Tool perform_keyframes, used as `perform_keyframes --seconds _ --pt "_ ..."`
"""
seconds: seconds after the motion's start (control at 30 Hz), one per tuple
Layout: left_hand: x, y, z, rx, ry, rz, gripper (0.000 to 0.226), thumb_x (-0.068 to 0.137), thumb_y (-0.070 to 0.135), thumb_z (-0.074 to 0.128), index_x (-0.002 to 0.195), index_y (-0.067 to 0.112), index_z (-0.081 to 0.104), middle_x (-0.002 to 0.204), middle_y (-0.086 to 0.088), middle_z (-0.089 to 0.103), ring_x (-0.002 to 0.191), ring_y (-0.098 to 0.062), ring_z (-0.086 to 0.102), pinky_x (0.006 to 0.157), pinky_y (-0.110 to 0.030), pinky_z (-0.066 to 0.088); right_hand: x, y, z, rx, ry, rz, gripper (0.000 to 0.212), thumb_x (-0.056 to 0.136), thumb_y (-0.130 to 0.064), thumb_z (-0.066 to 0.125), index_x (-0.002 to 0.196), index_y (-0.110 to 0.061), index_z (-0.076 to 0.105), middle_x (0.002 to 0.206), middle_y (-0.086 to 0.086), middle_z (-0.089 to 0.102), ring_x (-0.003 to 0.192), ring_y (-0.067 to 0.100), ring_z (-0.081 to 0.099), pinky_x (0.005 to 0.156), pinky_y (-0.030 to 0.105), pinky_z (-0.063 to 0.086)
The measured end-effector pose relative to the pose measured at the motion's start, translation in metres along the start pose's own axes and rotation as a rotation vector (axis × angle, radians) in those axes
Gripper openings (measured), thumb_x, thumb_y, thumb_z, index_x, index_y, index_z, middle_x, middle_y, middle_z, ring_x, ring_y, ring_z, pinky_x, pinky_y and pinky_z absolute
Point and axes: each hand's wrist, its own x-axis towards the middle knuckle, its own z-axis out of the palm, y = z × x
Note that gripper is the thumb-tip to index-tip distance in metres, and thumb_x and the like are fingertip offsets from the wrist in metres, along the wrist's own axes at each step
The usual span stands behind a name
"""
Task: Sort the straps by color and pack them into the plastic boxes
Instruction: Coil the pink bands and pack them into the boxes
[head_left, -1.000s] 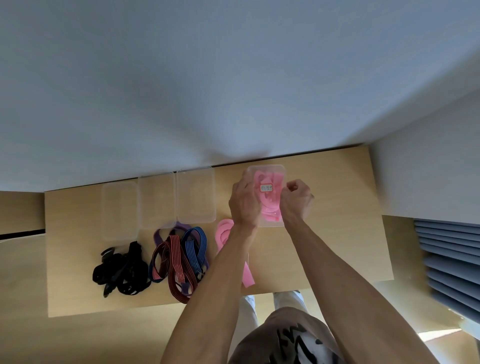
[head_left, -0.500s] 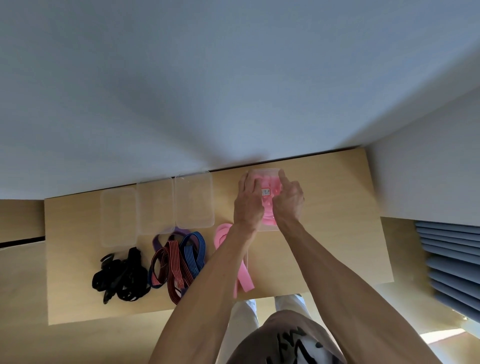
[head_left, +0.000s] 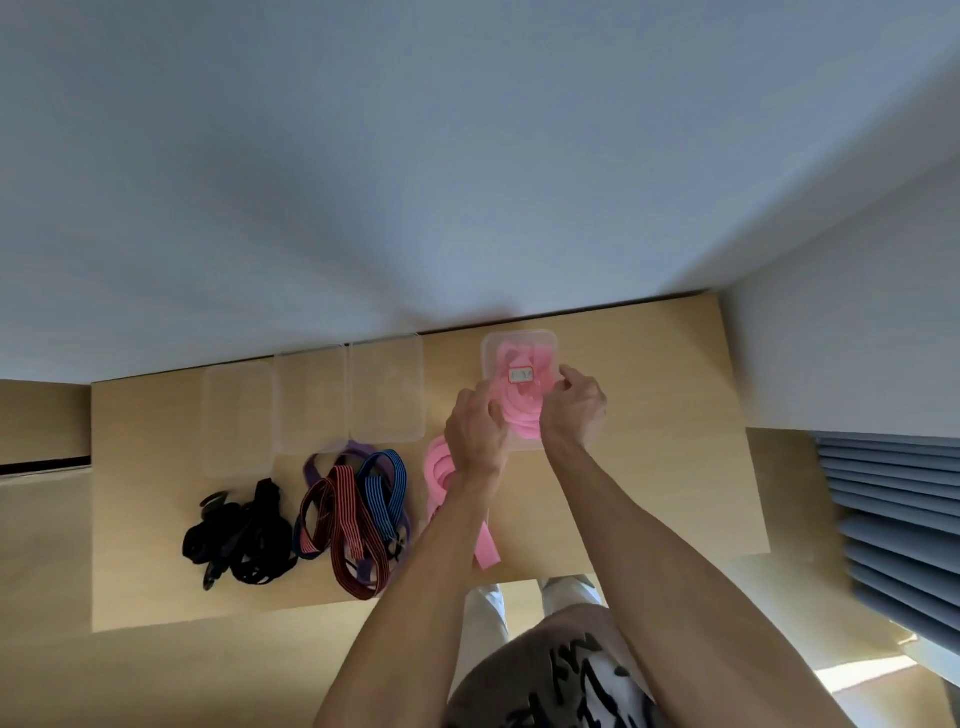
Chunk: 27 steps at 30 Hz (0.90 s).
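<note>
Pale wooden tabletop (head_left: 649, 467) against a white wall, and from the left: three clear plastic boxes (head_left: 311, 400) in a row, black straps (head_left: 239, 535) and red, blue and purple striped straps (head_left: 353, 514) heaped before them. Next, a loose pink strap (head_left: 439, 467) lies partly hidden under the left forearm. Left hand (head_left: 475, 431) curls round the near-left edge of the fourth plastic box (head_left: 519, 343), right hand (head_left: 574, 408) pinches its right side, pink straps (head_left: 522, 405) coiled inside.

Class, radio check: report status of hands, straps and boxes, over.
Both hands, left and right, tucking pink straps into right box. One pink strap on table. Three boxes empty; black and striped piles unsorted. Nothing blocking.
</note>
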Motion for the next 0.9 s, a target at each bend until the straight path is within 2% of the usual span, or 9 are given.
perform_keyframes --seconds 0.07,0.13,0.27,0.37,0.43,0.53,0.73,0.8,0.9 --pt "-0.001 0.004 -0.003 -0.021 -0.008 -0.020 0.038 0.098 0.007 0.053 0.135 0.015 0.057 0.103 -0.009 0.062 0.086 -0.024 0.061 0.067 -0.029 0.045 -0.005 0.004 -0.007 0.028 -0.017 0.022 0.045 0.088 0.003 0.049 0.127 -0.007 0.067 0.114 0.024 0.067 0.108 0.040 0.061 0.088 0.044 0.048" --pt "-0.006 0.006 -0.007 -0.072 0.002 -0.104 0.038 0.093 0.006 0.054 0.131 0.012 0.055 0.104 -0.007 0.062 0.089 -0.024 0.061 0.066 -0.030 0.046 -0.011 0.013 -0.017 0.042 -0.034 0.066 0.046 0.088 -0.001 0.051 0.133 -0.005 0.062 0.117 0.022 0.066 0.112 0.038 0.060 0.094 0.042 0.047" --pt "-0.020 0.000 -0.010 -0.145 -0.074 -0.313 0.033 0.089 0.009 0.059 0.122 0.008 0.065 0.114 -0.007 0.071 0.095 -0.022 0.066 0.064 -0.023 0.043 -0.025 0.029 -0.032 0.008 -0.146 0.155 0.038 0.084 -0.006 0.055 0.118 -0.011 0.069 0.113 0.014 0.070 0.102 0.033 0.065 0.081 0.031 0.050" --pt "-0.021 -0.003 -0.010 -0.169 -0.095 -0.402 0.028 0.092 0.008 0.057 0.117 0.010 0.069 0.111 -0.007 0.073 0.080 -0.017 0.060 0.053 -0.022 0.038 -0.030 0.032 -0.032 0.001 -0.162 0.190 0.034 0.082 0.001 0.052 0.104 -0.013 0.073 0.108 0.011 0.071 0.087 0.030 0.063 0.071 0.027 0.045" --pt "-0.019 -0.004 -0.009 -0.194 -0.081 -0.429 0.024 0.093 0.011 0.059 0.114 0.010 0.070 0.107 -0.006 0.073 0.077 -0.017 0.058 0.050 -0.021 0.035 -0.029 0.033 -0.030 -0.012 -0.162 0.214 0.031 0.082 0.003 0.052 0.098 -0.014 0.072 0.102 0.011 0.070 0.079 0.027 0.058 0.069 0.027 0.045" --pt "-0.018 -0.010 -0.004 -0.216 -0.101 -0.442 0.020 0.095 0.017 0.061 0.111 0.008 0.071 0.107 -0.007 0.073 0.082 -0.018 0.059 0.063 -0.024 0.041 -0.027 0.037 -0.023 -0.022 -0.165 0.230 0.028 0.081 0.005 0.053 0.094 -0.012 0.071 0.094 0.013 0.070 0.078 0.031 0.062 0.067 0.032 0.052" --pt "-0.025 -0.012 0.010 -0.279 -0.008 -0.426 0.013 0.097 0.013 0.060 0.096 0.008 0.071 0.092 -0.004 0.072 0.078 -0.018 0.061 0.055 -0.020 0.035 -0.025 0.046 -0.014 0.026 -0.118 0.232 0.026 0.080 0.005 0.052 0.084 -0.013 0.070 0.082 0.008 0.070 0.076 0.029 0.063 0.065 0.030 0.050" --pt "-0.027 -0.009 0.009 -0.271 -0.011 -0.406 0.013 0.099 0.015 0.059 0.102 0.007 0.070 0.098 -0.007 0.074 0.079 -0.017 0.061 0.054 -0.017 0.035 -0.025 0.044 -0.014 0.030 -0.121 0.231 0.026 0.078 0.007 0.050 0.083 -0.013 0.067 0.077 0.005 0.064 0.081 0.034 0.067 0.065 0.033 0.053" --pt "-0.028 -0.007 0.001 -0.159 -0.048 -0.332 0.030 0.100 0.018 0.057 0.128 0.008 0.062 0.120 -0.008 0.068 0.104 -0.024 0.065 0.079 -0.029 0.051 -0.025 0.034 -0.017 -0.056 -0.131 0.193 0.034 0.081 0.005 0.053 0.106 -0.011 0.069 0.101 0.012 0.069 0.096 0.035 0.067 0.078 0.036 0.054"
